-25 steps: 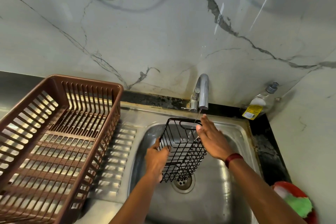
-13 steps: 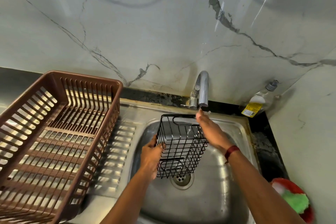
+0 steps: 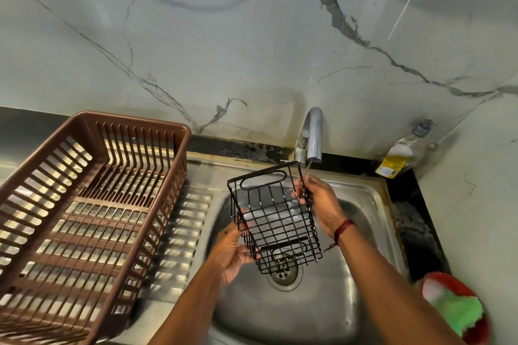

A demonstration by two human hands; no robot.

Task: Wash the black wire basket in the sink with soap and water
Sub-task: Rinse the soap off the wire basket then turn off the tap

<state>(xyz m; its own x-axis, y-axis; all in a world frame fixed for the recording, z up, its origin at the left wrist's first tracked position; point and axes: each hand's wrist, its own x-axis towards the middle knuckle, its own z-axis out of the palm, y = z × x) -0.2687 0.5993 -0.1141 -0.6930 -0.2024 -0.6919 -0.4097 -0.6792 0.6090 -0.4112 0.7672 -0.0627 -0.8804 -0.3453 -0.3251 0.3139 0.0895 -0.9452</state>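
Note:
The black wire basket (image 3: pixel 276 221) hangs tilted over the steel sink (image 3: pixel 361 204), its open top turned toward me and its upper rim just under the tap (image 3: pixel 314 134). A thin stream of water falls from the spout onto the basket's upper right corner. My left hand (image 3: pixel 234 253) grips the basket's lower left edge from below. My right hand (image 3: pixel 319 203) grips its upper right side, fingers curled round the wires.
A large brown plastic dish rack (image 3: pixel 84 213) stands on the steel drainboard at the left. A clear soap bottle with a yellow label (image 3: pixel 400 152) leans in the back right corner. At the right front, a red bowl (image 3: pixel 476 325) holds a green scrubber. The drain (image 3: pixel 284 272) lies below the basket.
The basket has risen and swung left, its top rim turning up toward the tap. My right hand has shifted from the rim to the basket's right side; my left hand followed underneath.

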